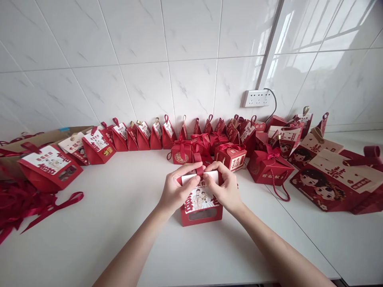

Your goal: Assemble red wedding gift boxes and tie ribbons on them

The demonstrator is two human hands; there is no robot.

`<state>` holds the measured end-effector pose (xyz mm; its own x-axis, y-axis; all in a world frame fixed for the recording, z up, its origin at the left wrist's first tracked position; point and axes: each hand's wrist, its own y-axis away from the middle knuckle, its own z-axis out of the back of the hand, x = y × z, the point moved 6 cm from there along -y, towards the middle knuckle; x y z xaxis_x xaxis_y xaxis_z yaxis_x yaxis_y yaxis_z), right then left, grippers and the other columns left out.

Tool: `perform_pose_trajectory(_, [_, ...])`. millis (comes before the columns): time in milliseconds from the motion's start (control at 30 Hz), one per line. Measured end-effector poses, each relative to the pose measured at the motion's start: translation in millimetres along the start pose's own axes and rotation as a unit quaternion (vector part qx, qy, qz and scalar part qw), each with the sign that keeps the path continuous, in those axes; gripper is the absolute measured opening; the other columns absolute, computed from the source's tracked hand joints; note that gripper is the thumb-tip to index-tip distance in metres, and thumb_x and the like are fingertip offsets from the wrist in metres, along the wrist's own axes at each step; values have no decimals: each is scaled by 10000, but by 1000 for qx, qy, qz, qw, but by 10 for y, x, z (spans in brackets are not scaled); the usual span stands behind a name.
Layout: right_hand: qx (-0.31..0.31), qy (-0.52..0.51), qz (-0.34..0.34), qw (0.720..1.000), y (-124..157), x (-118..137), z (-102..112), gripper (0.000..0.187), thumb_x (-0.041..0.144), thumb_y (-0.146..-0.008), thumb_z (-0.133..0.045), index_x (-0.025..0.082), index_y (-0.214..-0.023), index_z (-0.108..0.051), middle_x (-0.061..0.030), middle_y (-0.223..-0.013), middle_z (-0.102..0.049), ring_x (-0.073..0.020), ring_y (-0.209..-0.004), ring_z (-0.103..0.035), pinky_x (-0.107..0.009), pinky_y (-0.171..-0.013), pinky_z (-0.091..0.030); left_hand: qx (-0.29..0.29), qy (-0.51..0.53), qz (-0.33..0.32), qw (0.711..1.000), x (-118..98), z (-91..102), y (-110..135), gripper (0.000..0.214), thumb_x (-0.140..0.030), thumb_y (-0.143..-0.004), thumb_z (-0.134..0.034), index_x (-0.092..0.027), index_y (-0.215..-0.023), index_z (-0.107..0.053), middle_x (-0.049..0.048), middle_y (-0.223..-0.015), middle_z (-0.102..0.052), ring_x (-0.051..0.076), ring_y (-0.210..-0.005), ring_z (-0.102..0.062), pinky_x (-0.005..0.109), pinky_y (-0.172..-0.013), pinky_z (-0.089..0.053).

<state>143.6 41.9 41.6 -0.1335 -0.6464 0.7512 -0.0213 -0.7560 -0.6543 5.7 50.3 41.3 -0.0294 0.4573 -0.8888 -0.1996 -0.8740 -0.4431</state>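
A red and white gift box (202,215) stands upright on the white table in front of me, with a cartoon couple printed on its front flap and a clear window below. My left hand (178,187) pinches the top left of the box, its thumb on the front flap. At the top right, my right hand (224,186) grips it the same way, thumb pressed near the middle. Between my fingers a dark red ribbon loop (199,169) rises from the top edge. The fingertips behind the box are partly hidden.
A long row of similar red gift boxes (144,135) lines the tiled wall. Loose red ribbons (26,203) lie at the left, near a cardboard box (42,139). Larger boxes (332,179) crowd the right side. A power strip (256,98) is fixed to the wall.
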Motion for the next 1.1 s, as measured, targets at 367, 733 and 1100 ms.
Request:
perform_pose_trajectory(367, [-1,6,34,999,24,-8,6,125,269,-794,-610,200,-756,-512,31,-658,-568,-97,-557,-499,-211,-504,-415,-7,-24,-2,1000,5,5,12,315,-302,-785,-630,-182,-1074,-666,76,-974,-695,183,-828,-651,256,-705,-524])
perform_pose_trajectory(733, [-12,13,22,1000,37,60,19,119,302,-818,-601,194,-769,-601,3,-686,-641,-117,-572,-572,-222,-503,-458,-54,-16,11,998,-32,51,10,509,-282,-719,-680,-175,-1200,-552,-42,-631,-539,112,-596,-556,207,-563,-451])
perform_pose_trajectory(1100, [12,26,55,998,41,58,16,95,277,-874,-517,214,-889,-587,-8,-793,-662,-136,-675,-617,-237,-586,-485,-71,-35,6,997,-17,58,34,319,-286,-713,-678,-172,-1004,-614,-36,-644,-553,95,-550,-539,190,-512,-429])
